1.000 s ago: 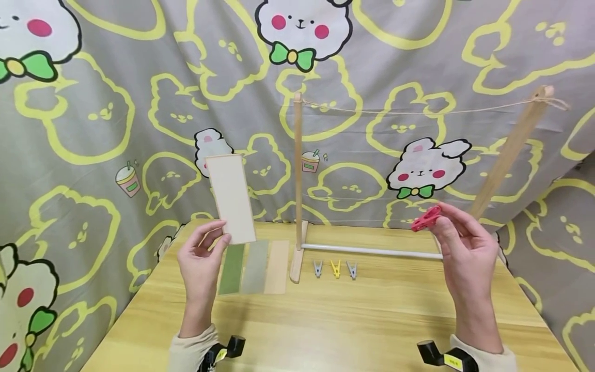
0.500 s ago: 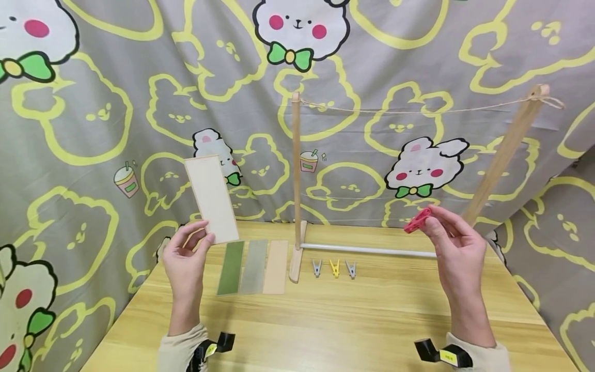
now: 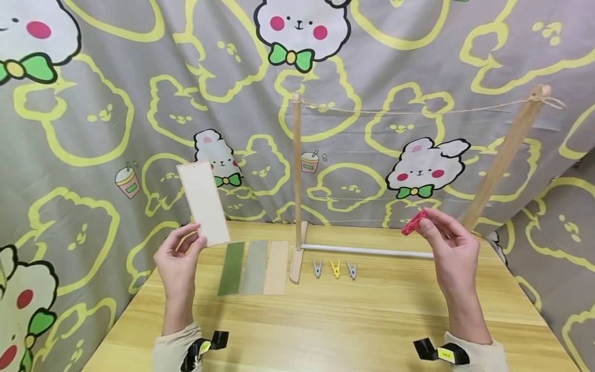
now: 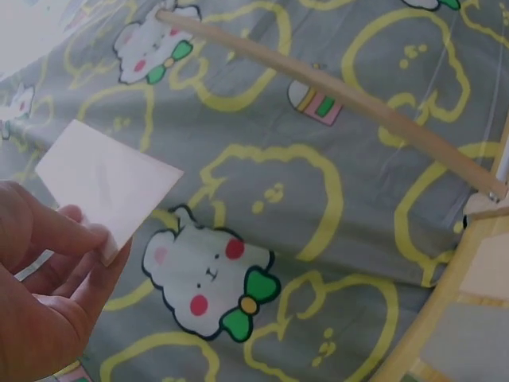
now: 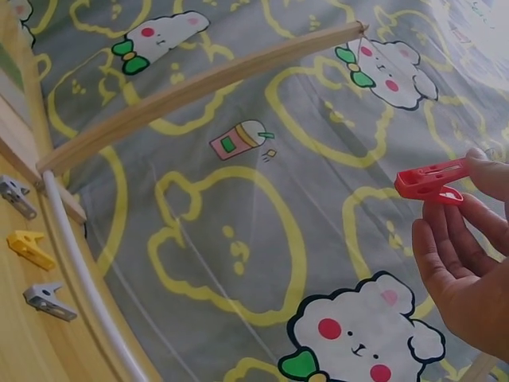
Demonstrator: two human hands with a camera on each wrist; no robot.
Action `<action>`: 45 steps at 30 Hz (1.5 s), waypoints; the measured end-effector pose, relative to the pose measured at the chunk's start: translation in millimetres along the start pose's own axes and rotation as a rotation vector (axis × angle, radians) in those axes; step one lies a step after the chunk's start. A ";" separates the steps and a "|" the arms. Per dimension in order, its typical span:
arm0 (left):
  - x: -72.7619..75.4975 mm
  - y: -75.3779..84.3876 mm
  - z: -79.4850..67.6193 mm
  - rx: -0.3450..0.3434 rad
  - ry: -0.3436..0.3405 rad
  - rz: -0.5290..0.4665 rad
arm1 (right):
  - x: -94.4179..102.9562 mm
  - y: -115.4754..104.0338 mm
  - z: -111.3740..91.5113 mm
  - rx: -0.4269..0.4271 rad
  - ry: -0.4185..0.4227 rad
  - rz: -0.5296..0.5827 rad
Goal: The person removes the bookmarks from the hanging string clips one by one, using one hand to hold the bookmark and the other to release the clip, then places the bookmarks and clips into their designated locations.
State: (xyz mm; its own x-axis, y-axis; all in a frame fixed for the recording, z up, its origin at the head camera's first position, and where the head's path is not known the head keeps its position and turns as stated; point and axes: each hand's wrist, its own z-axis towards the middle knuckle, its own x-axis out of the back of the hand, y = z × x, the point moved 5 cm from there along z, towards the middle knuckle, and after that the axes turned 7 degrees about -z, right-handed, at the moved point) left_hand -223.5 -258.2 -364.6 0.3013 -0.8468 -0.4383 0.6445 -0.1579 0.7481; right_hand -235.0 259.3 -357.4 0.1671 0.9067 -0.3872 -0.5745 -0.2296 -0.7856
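Pinched by its lower corner, a cream-white rectangular card point(image 3: 203, 204) stands tilted in my left hand point(image 3: 178, 256), above the table's left side. My right hand point(image 3: 457, 258) pinches a red clothespin point(image 3: 413, 222) between thumb and fingers, in front of the right post. In the right wrist view the red clothespin point(image 5: 429, 180) points left, its handle end at the fingertips. On the table lie a green card point(image 3: 231, 268), a grey card point(image 3: 254, 267) and a beige card point(image 3: 276, 267). Right of them are two grey clothespins point(image 3: 317, 268) with a yellow clothespin point(image 3: 335, 268) between.
A wooden rack stands at the back: a left post point(image 3: 297, 170), a right post point(image 3: 506, 155), a white bottom bar point(image 3: 367, 251). A thin string point(image 3: 409, 111) sags between the post tops. Behind hangs a patterned grey curtain point(image 3: 153, 124).
My left hand has moved left and slightly down with the white card. The right hand has shifted a little left with the red clothespin. The things on the table have not moved.
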 end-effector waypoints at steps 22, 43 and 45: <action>27.1 -23.2 9.4 0.099 0.066 0.070 | 8.5 29.2 0.8 -0.119 -0.004 -0.175; 50.6 -51.5 12.5 0.240 0.111 0.207 | 15.5 61.9 2.0 -0.209 -0.127 -0.261; 51.9 -54.3 12.7 0.242 0.109 0.214 | 16.5 64.2 1.5 -0.215 -0.129 -0.276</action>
State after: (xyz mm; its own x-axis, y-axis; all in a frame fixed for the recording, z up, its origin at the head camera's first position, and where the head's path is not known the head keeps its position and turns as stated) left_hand -251.8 -299.9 -421.6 0.4934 -0.8166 -0.2995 0.3774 -0.1093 0.9196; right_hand -270.3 260.1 -413.6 0.1814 0.9790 -0.0936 -0.3384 -0.0272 -0.9406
